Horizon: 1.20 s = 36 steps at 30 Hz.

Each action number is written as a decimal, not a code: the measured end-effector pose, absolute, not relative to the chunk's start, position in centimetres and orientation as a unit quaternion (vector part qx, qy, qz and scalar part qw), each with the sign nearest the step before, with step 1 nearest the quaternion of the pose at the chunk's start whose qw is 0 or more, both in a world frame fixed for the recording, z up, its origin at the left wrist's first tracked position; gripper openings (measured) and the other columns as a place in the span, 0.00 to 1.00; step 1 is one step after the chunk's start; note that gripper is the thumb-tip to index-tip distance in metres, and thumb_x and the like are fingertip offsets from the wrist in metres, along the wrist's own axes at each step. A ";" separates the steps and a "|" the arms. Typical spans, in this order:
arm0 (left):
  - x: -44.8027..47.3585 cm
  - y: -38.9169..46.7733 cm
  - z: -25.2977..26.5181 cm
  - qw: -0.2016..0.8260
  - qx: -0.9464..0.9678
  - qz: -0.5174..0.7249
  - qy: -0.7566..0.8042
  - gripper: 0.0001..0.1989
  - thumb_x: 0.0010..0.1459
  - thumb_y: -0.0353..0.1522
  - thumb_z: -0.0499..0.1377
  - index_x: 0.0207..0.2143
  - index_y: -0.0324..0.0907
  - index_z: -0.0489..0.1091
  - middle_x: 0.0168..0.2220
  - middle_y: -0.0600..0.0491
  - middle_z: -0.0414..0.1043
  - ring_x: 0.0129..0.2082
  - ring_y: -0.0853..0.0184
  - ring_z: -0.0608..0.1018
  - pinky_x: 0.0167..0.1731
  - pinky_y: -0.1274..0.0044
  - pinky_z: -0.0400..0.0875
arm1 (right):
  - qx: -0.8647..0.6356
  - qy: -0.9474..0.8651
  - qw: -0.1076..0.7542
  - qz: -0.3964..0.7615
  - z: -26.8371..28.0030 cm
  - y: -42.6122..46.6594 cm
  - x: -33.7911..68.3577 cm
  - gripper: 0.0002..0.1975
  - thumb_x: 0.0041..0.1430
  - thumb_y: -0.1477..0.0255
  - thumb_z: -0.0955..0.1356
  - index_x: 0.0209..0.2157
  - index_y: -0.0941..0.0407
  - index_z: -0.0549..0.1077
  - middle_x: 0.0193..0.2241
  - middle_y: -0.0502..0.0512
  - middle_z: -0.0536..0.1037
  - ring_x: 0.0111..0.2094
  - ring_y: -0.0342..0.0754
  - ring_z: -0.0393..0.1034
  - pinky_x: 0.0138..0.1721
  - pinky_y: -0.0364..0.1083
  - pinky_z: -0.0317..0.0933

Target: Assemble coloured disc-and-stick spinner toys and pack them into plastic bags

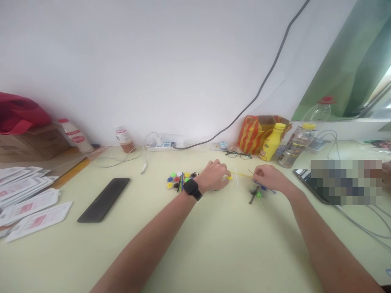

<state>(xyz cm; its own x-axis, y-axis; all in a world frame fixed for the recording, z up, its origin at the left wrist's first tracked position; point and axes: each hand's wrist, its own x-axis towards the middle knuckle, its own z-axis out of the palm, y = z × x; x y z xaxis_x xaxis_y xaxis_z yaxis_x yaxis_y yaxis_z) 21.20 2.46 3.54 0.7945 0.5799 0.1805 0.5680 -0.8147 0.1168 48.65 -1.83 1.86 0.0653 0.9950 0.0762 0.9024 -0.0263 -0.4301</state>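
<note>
I can't tell whether either grip is closed — the yellow stick lies between left hand and right hand, at the left's three o'clock; coloured discs sit at nine.

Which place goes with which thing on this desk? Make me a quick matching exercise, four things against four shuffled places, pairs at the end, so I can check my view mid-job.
Things
1. coloured round pieces
2. black watch
3. eyeglasses
4. right hand

Places
A. near the red and yellow striped bag
B. at the right end of the thin yellow strip
C. in a cluster to the left of the left hand
D. around the left wrist

Pairs: 1-C, 2-D, 3-A, 4-B
</note>
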 end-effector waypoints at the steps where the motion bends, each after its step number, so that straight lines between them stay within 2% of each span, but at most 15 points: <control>1: 21.2 2.4 3.5 0.029 0.947 0.096 0.305 0.14 0.63 0.38 0.61 0.50 0.49 0.78 0.50 0.47 0.75 0.51 0.51 0.70 0.49 0.63 0.65 | -0.706 -0.671 0.195 0.120 1.9 -1.7 48.7 0.07 0.55 0.69 0.68 0.25 0.53 0.74 0.28 0.55 0.81 0.28 0.49 0.73 0.28 0.46 0.56; 6: 20.8 2.7 3.4 -0.001 0.932 0.080 0.353 0.19 0.63 0.39 0.61 0.56 0.48 0.76 0.53 0.42 0.71 0.52 0.48 0.69 0.51 0.60 0.65 | -0.704 -0.661 0.245 0.084 1.7 -0.9 48.5 0.08 0.59 0.66 0.67 0.28 0.53 0.73 0.26 0.54 0.80 0.27 0.49 0.71 0.29 0.46 0.56; 12: 20.8 2.6 3.5 0.005 0.930 0.058 0.362 0.19 0.64 0.38 0.59 0.56 0.46 0.75 0.48 0.42 0.74 0.50 0.48 0.70 0.49 0.61 0.66 | -0.689 -0.654 0.304 0.065 1.1 -0.7 47.4 0.08 0.61 0.65 0.66 0.30 0.52 0.71 0.26 0.52 0.79 0.27 0.50 0.70 0.30 0.47 0.56; 17: 21.2 2.3 3.5 0.015 0.937 0.074 0.341 0.21 0.65 0.37 0.58 0.59 0.44 0.71 0.48 0.43 0.74 0.50 0.50 0.72 0.48 0.64 0.68 | -0.672 -0.672 0.299 0.083 0.9 -1.1 45.9 0.07 0.62 0.65 0.66 0.32 0.52 0.71 0.27 0.52 0.80 0.28 0.50 0.72 0.32 0.47 0.57; 21: 21.2 2.3 3.2 0.009 0.936 0.064 0.345 0.18 0.66 0.32 0.56 0.57 0.45 0.73 0.49 0.43 0.74 0.49 0.52 0.72 0.48 0.65 0.68 | -0.662 -0.683 0.294 0.097 1.0 -1.3 44.9 0.07 0.62 0.64 0.66 0.31 0.51 0.71 0.26 0.51 0.79 0.27 0.50 0.70 0.31 0.47 0.56; 23: 21.0 2.5 3.0 0.007 0.939 0.069 0.337 0.18 0.66 0.30 0.55 0.56 0.47 0.74 0.48 0.45 0.75 0.48 0.53 0.73 0.48 0.66 0.68 | -0.645 -0.683 0.316 0.133 1.1 -1.5 44.5 0.08 0.62 0.62 0.67 0.32 0.52 0.72 0.26 0.51 0.78 0.27 0.49 0.69 0.31 0.47 0.57; 27: 20.8 2.9 3.0 0.005 0.942 0.091 0.323 0.18 0.66 0.29 0.56 0.56 0.47 0.74 0.48 0.45 0.75 0.48 0.54 0.74 0.47 0.66 0.70 | -0.575 -0.633 0.411 0.315 1.6 -1.9 43.3 0.16 0.61 0.55 0.69 0.35 0.53 0.73 0.29 0.54 0.79 0.27 0.48 0.69 0.29 0.46 0.59; 30: 20.6 3.2 3.4 0.031 0.937 0.122 0.326 0.19 0.65 0.29 0.58 0.57 0.45 0.73 0.50 0.44 0.75 0.49 0.53 0.74 0.51 0.63 0.70 | -0.541 -0.574 0.456 0.413 1.9 -2.2 42.5 0.20 0.58 0.51 0.71 0.37 0.54 0.74 0.28 0.53 0.77 0.25 0.45 0.65 0.27 0.45 0.58; 33: 20.4 3.4 4.3 0.119 0.922 0.195 0.312 0.19 0.66 0.29 0.55 0.57 0.44 0.73 0.53 0.45 0.75 0.51 0.55 0.75 0.54 0.64 0.71 | -0.519 -0.530 0.485 0.463 1.9 -2.2 42.0 0.19 0.55 0.54 0.73 0.40 0.55 0.74 0.28 0.52 0.77 0.26 0.44 0.66 0.29 0.46 0.61; 36: 20.4 3.1 5.3 0.252 0.900 0.250 0.253 0.19 0.63 0.29 0.56 0.56 0.45 0.72 0.53 0.48 0.76 0.49 0.61 0.78 0.50 0.69 0.75 | -0.489 -0.500 0.505 0.507 2.0 -2.3 41.6 0.16 0.54 0.60 0.74 0.39 0.55 0.74 0.30 0.52 0.77 0.28 0.45 0.68 0.33 0.46 0.64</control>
<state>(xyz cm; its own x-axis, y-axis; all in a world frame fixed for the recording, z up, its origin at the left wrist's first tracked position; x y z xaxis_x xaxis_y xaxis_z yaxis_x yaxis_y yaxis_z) 20.40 3.07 5.26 0.7475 0.5813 0.3215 0.3294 -0.7447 0.5805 41.64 -2.34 2.02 -0.0124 0.9999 0.0096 -0.0238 0.0093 -0.9997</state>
